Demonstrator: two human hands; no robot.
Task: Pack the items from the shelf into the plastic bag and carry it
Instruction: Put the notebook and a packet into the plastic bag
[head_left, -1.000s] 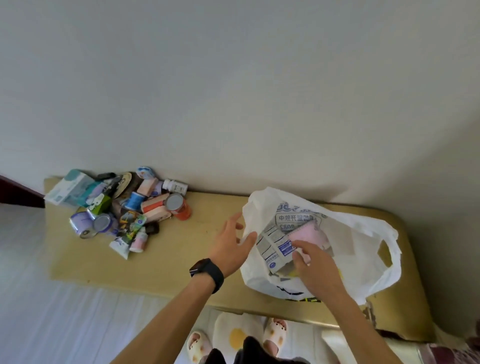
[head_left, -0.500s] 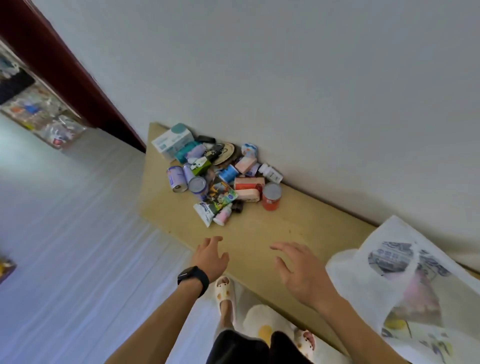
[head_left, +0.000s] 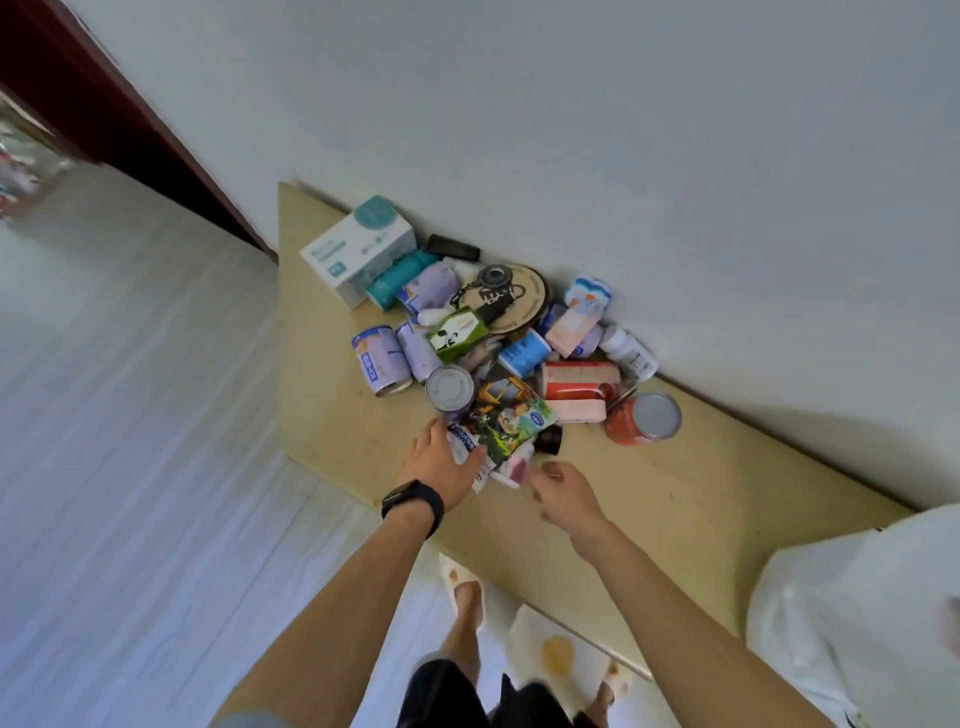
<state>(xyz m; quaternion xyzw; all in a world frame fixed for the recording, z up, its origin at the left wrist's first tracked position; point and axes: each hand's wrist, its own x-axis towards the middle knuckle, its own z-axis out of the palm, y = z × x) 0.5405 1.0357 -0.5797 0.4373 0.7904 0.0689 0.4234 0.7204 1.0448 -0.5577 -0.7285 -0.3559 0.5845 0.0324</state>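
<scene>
A pile of small items lies on the yellow shelf (head_left: 675, 499) against the wall: a white box (head_left: 353, 249), purple cans (head_left: 379, 358), a red can (head_left: 641, 418), a colourful carton (head_left: 511, 415) and others. My left hand (head_left: 441, 462), with a black watch on the wrist, closes around a white and blue packet (head_left: 462, 444) at the pile's near edge. My right hand (head_left: 563, 493) hovers with fingers apart just right of a small pink bottle (head_left: 519, 467), holding nothing. The white plastic bag (head_left: 857, 613) lies on the shelf at the far right, partly cut off.
The white wall runs behind the shelf. A dark red door frame (head_left: 119, 119) stands at the upper left. My feet in pale slippers (head_left: 462, 582) are on the light floor below the shelf's front edge.
Both hands left the bag and moved left to the pile. The view swung left, so the bag now sits at the right edge. My left hand has reached the white and blue packet.
</scene>
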